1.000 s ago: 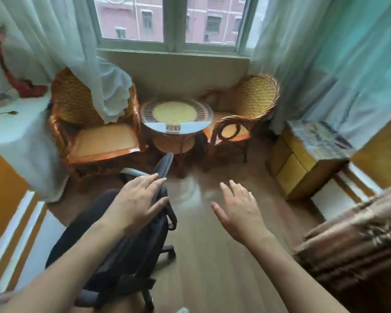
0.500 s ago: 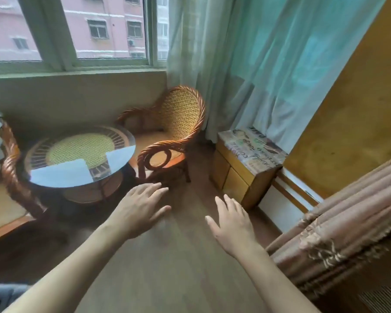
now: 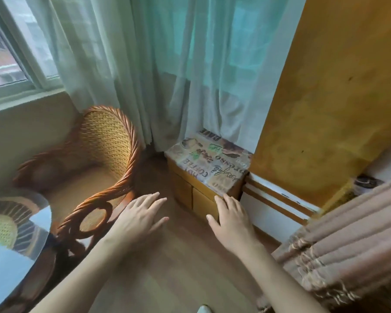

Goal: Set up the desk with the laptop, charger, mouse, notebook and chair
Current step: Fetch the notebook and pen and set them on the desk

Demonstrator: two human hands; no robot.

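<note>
My left hand and my right hand are both stretched out in front of me above the wooden floor, palms down with fingers straight and spread. Neither hand holds or touches anything. No laptop, charger, mouse, notebook, desk or office chair shows in the head view.
A wicker armchair stands at the left, beside a round glass-topped table at the lower left. A low wooden cabinet with a printed top sits under the pale curtains. A fringed brown cloth drapes at the right, below an orange wall.
The view has swung to the right. The black office chair under my left hand a second ago has left the frame. Both hands stay open and held out.
</note>
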